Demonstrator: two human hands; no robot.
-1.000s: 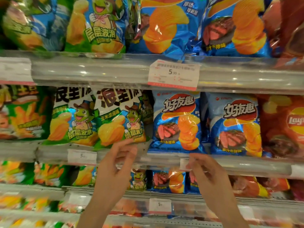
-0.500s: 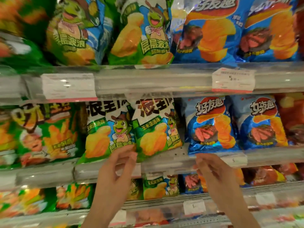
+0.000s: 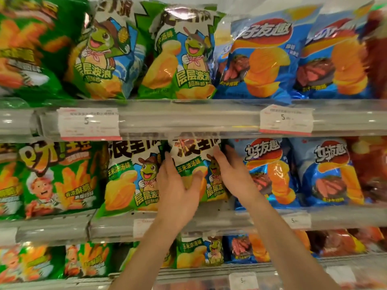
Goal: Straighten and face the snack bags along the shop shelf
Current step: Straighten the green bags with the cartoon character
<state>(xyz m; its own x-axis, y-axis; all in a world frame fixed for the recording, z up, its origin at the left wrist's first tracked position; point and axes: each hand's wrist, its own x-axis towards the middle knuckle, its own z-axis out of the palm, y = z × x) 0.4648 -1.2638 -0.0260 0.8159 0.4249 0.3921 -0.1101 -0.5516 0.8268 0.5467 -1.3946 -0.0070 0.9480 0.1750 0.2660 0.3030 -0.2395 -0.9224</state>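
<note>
A green turtle-print snack bag [image 3: 189,164] stands on the middle shelf [image 3: 219,216], turned slightly to the right. My left hand [image 3: 178,189] holds its left side, with the thumb laid across the front and the fingers reaching up the left edge. My right hand [image 3: 232,172] lies with straight fingers along the bag's right edge. A matching turtle bag [image 3: 129,181] stands right beside it on the left. A blue steak-flavour chip bag [image 3: 270,170] stands on the right, partly behind my right hand.
The upper shelf rail [image 3: 188,120] with white price tags [image 3: 89,123] runs just above the bag tops. More turtle bags [image 3: 180,57] and blue bags [image 3: 261,57] fill the upper shelf. A green fries bag [image 3: 60,176] stands left, another blue bag [image 3: 328,172] right.
Both hands have risen from the shelf's front rail onto the turtle bag, one at each side. The view has shifted right and closer to the shelf.
</note>
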